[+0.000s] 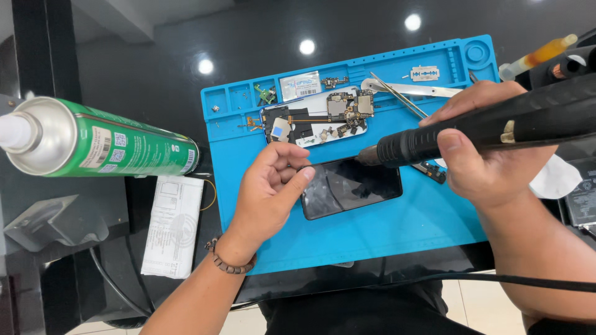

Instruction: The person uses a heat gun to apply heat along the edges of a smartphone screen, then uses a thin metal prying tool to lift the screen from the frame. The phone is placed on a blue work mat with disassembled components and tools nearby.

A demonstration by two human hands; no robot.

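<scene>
On a blue mat (385, 239), the left hand (273, 192) steadies a dark phone (351, 186) with loosely curled fingers while the right hand (490, 149), fingers wrapped around a black hot-air tool (472, 130), aims its nozzle at the phone's top edge; heating likely works best with the nozzle kept just above the glass.

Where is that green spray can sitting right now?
In the head view, the green metal spray can is at the far left, lying sideways off the blue rubber work mat, just above a white paper slip.

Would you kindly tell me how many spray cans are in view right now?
1: a green metal spray can lies at the left, beside the blue silicone work mat. Others may sit outside the frame.
</scene>
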